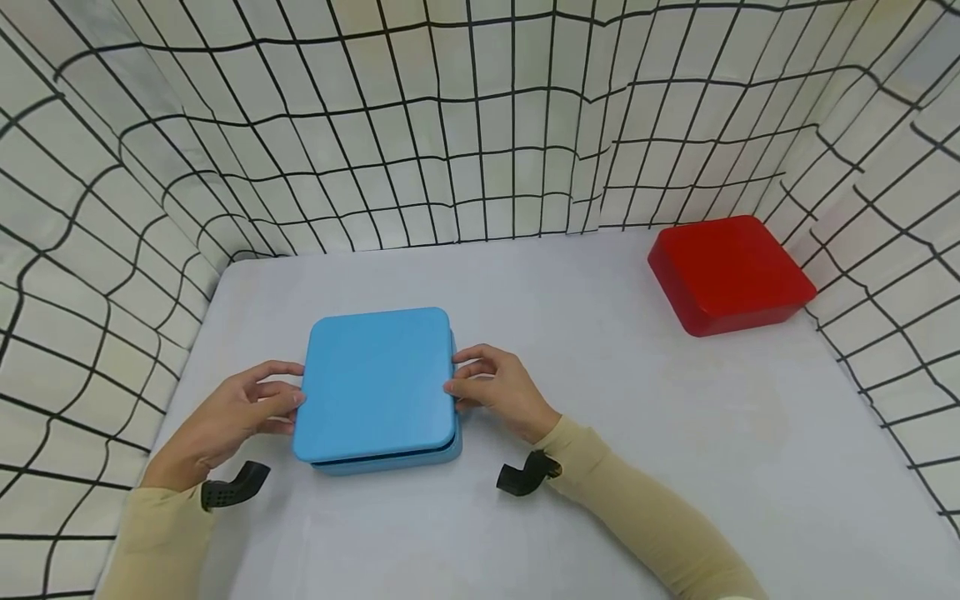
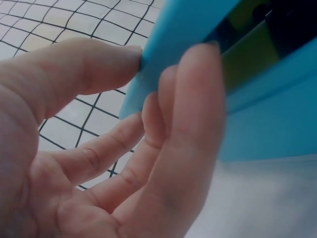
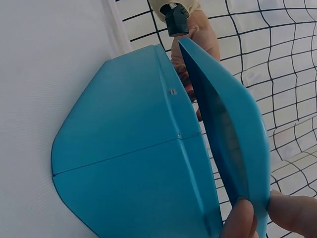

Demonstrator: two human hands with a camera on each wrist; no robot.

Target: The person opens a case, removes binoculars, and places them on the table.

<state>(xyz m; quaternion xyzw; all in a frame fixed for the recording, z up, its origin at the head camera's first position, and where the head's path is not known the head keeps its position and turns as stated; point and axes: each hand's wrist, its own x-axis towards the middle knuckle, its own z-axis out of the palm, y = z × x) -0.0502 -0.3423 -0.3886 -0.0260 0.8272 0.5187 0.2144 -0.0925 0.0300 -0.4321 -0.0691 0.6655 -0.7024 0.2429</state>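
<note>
- Wall (image 1: 97, 292), pale and crossed by black grid lines, runs along the left edge of the counter (image 1: 585, 342), so I see little room outward on that side.
- Left hand (image 1: 236, 412), sleeved in tan with a black mount (image 1: 236, 486) at the wrist, works close to that edge. I read its grip as pinching the blue lid (image 1: 375, 383) by the left side: thumb on the outer face, fingertips at the underside.
- The lid sits over the blue box (image 1: 397, 461), left of the counter's middle, raised and slightly offset. I see a dark gap along the near edge; both wrist views show it from the sides. Something dark and yellow-green shows inside, too little for me to name. Whether lid and rim touch anywhere, I cannot tell.
- Right hand (image 1: 502, 387) has its grip on the lid's right edge, thumb and fingers pinching it. I have a wide stretch of counter to its right.
- The red box (image 1: 731, 275) lies well apart, at the far right corner, with its own right side close against the gridded wall there; I cannot tell if they touch. More counter runs from it toward the near edge.
</note>
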